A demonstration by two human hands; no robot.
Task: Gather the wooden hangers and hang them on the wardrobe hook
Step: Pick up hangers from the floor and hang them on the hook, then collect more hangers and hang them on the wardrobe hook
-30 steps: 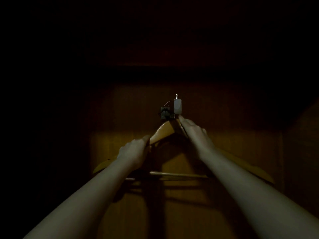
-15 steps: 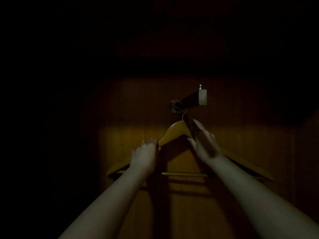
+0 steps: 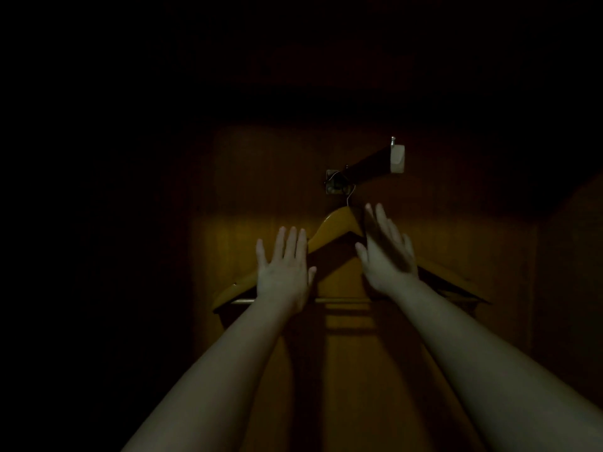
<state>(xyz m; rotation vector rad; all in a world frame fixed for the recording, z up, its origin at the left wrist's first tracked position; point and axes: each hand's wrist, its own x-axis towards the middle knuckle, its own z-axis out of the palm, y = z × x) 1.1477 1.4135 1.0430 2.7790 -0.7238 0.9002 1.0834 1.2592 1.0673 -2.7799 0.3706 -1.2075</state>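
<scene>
The left grip [image 3: 284, 272] is a bare hand spread wide, fingers straight and pointing up, holding nothing. It is raised in front of the left arm of the wooden hanger [image 3: 332, 223]; in this dim light I cannot tell whether the palm touches the wood. The right grip [image 3: 388, 262] is just as wide, fingers straight and slightly fanned, holding nothing, in front of the hanger's right arm. The hanger's peak shows between the two grips, near their fingertips. From it a thin wire loop [image 3: 348, 199] rises above both grips to the wardrobe hook [image 3: 368, 166]. This hook is a dark bar that juts from a small metal plate [image 3: 332, 185] and ends in a pale cap [image 3: 398, 158], up and to the right of the right grip. The hanger's crossbar [image 3: 342, 300] runs level below the two grips, behind the wrists. Out beyond the right grip the wooden edge looks doubled, but how many hangers hang there I cannot tell. Behind the grips the wardrobe's back panel [image 3: 359, 370] glows amber, and all else is dark
</scene>
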